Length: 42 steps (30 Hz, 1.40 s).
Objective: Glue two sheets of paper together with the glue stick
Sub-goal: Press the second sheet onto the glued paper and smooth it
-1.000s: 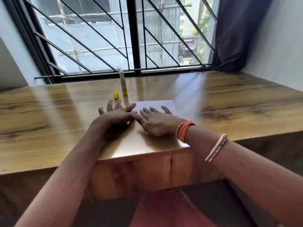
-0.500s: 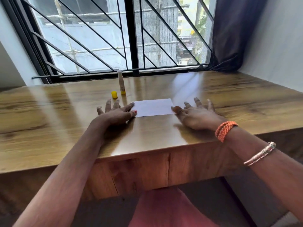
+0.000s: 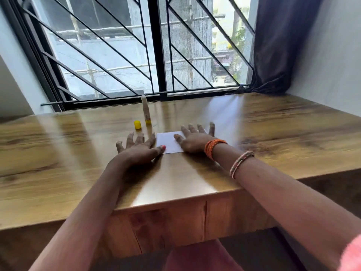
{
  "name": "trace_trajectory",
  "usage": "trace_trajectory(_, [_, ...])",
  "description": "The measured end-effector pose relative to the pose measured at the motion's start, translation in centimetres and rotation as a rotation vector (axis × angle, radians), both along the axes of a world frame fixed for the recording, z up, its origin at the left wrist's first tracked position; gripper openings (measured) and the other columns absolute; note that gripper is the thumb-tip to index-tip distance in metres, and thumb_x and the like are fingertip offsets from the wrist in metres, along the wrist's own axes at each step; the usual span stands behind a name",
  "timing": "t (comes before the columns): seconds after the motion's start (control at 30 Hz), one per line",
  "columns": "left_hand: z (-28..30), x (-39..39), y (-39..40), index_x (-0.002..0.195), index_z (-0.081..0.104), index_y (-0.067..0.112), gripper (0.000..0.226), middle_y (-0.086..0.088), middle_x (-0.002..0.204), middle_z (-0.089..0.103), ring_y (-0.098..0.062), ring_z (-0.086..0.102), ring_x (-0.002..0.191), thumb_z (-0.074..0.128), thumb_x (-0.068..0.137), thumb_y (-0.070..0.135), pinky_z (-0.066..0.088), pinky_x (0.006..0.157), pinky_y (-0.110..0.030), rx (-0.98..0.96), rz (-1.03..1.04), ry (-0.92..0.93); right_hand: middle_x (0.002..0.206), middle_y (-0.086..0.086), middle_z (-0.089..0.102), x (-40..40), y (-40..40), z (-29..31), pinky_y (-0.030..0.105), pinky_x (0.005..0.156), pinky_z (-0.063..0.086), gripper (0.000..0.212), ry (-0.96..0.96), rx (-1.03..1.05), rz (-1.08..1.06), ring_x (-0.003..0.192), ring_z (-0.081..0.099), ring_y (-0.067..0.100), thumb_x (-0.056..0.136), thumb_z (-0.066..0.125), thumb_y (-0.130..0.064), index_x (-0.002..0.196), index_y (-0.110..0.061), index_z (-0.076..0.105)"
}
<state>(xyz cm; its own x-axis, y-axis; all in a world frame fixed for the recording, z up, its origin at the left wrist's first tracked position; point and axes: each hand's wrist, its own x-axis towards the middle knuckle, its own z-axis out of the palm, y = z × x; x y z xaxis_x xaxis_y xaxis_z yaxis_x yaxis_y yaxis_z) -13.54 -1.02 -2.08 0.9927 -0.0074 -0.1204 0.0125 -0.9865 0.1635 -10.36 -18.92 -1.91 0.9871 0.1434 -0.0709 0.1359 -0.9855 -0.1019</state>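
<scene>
A white sheet of paper (image 3: 168, 142) lies flat on the wooden table (image 3: 273, 133). My left hand (image 3: 139, 148) rests palm down at its left edge, fingers spread, thumb tip touching the paper. My right hand (image 3: 195, 138) lies flat on the right part of the paper, fingers apart. Behind my left hand the glue stick (image 3: 145, 112) stands upright with its top uncovered. Its yellow cap (image 3: 137, 125) sits on the table just to its left. I cannot tell whether the paper is one sheet or two stacked.
A barred window (image 3: 156, 55) runs along the table's far edge, and a dark curtain (image 3: 279, 45) hangs at the back right. White walls close both sides. The table's front edge (image 3: 175, 204) is near my forearms.
My right hand slid from the paper's left part out past its right edge, then came back onto its right part. My left hand stayed at the left edge.
</scene>
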Motion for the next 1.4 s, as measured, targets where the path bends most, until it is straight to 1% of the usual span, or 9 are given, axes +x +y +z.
trace_trajectory(0.13, [0.1, 0.6, 0.2, 0.148, 0.010, 0.037, 0.068, -0.004, 0.160, 0.001, -0.023, -0.007, 0.147, 0.035, 0.089, 0.062, 0.001, 0.112, -0.051, -0.046, -0.003, -0.013, 0.162, 0.001, -0.002, 1.3, -3.7, -0.4, 0.058, 0.106, -0.022, 0.064, -0.031, 0.004, -0.097, 0.148, -0.005, 0.023, 0.096, 0.008, -0.057, 0.152, -0.026, 0.004])
trace_trajectory(0.33, [1.5, 1.6, -2.2, 0.139, 0.039, 0.018, 0.050, -0.008, 0.146, 0.041, -0.030, 0.033, 0.135, 0.039, 0.093, 0.037, 0.021, 0.108, -0.043, -0.439, 0.038, -0.241, 0.161, 0.004, 0.001, 2.5, -4.0, -0.4, 0.056, 0.113, -0.006, 0.063, -0.014, 0.036, -0.097, 0.148, -0.002, 0.024, 0.097, 0.014, -0.054, 0.151, -0.024, 0.008])
trace_trajectory(0.53, [1.1, 3.6, -4.7, 0.128, 0.043, 0.008, 0.061, -0.017, 0.137, 0.041, -0.034, 0.034, 0.129, 0.036, 0.091, 0.056, 0.024, 0.110, -0.053, 0.100, 0.033, -0.257, 0.140, 0.018, 0.039, 2.8, -3.1, 0.9, 0.049, 0.102, 0.027, 0.053, -0.248, -0.002, -0.034, 0.129, 0.034, 0.033, 0.092, 0.036, -0.043, 0.133, -0.009, 0.037])
trace_trajectory(0.83, [0.4, 5.3, -4.3, 0.111, 0.050, 0.014, 0.041, -0.014, 0.126, 0.045, -0.033, 0.038, 0.120, 0.050, 0.088, 0.047, 0.027, 0.105, -0.046, -0.050, 0.069, -0.281, 0.117, 0.016, 0.053, 3.8, -3.5, 0.8, 0.042, 0.089, 0.042, 0.033, -0.404, 0.064, 0.064, 0.111, 0.047, 0.034, 0.089, 0.043, -0.029, 0.112, -0.007, 0.052])
trace_trajectory(0.9, [0.8, 5.6, -4.2, 0.102, 0.052, 0.011, 0.034, -0.013, 0.112, 0.055, -0.031, 0.048, 0.111, 0.056, 0.086, 0.041, 0.037, 0.092, -0.040, -0.155, 0.051, -0.312, 0.111, 0.017, 0.055, 4.0, -3.2, 0.8, 0.039, 0.084, 0.043, 0.029, -0.427, 0.134, 0.058, 0.105, 0.051, 0.035, 0.088, 0.044, -0.027, 0.105, -0.006, 0.054])
trace_trajectory(1.07, [1.7, 6.1, -3.6, 0.081, 0.045, 0.019, 0.027, -0.003, 0.072, 0.049, -0.019, 0.048, 0.070, 0.071, 0.075, 0.015, 0.037, 0.048, -0.017, -0.847, 0.035, -0.260, 0.101, 0.009, 0.064, 5.3, -3.4, 1.1, 0.037, 0.082, 0.035, 0.025, -0.424, 0.388, 0.087, 0.102, 0.052, 0.027, 0.083, 0.055, -0.033, 0.095, -0.013, 0.064])
trace_trajectory(1.13, [1.7, 5.8, -3.6, 0.092, 0.048, 0.021, 0.033, -0.012, 0.081, 0.057, -0.022, 0.054, 0.076, 0.070, 0.071, 0.012, 0.043, 0.056, -0.024, -1.015, -0.005, -0.291, 0.100, -0.001, 0.066, 5.3, -3.6, 1.5, 0.033, 0.080, 0.028, 0.024, -0.410, 0.563, 0.157, 0.099, 0.052, 0.017, 0.084, 0.060, -0.036, 0.099, -0.019, 0.068])
trace_trajectory(1.23, [1.7, 5.2, -4.0, 0.098, 0.054, 0.019, 0.028, -0.019, 0.091, 0.065, -0.022, 0.061, 0.082, 0.068, 0.080, 0.004, 0.051, 0.073, -0.034, -1.103, -0.056, -0.370, 0.084, -0.006, 0.069, 4.8, -3.6, 1.7, 0.030, 0.079, 0.042, 0.017, -0.372, 0.718, 0.296, 0.083, 0.061, 0.008, 0.085, 0.066, -0.035, 0.090, -0.020, 0.071])
trace_trajectory(1.4, [2.2, 4.5, -4.9, 0.072, 0.064, 0.017, 0.022, 0.001, 0.068, 0.063, -0.001, 0.059, 0.062, 0.064, 0.083, -0.001, 0.047, 0.063, -0.014, -1.195, -0.019, -0.519, 0.069, -0.009, 0.066, 4.5, -3.4, 1.5, 0.045, 0.074, 0.054, 0.013, -0.430, 0.756, 0.375, 0.069, 0.060, 0.007, 0.082, 0.070, -0.032, 0.076, -0.021, 0.072])
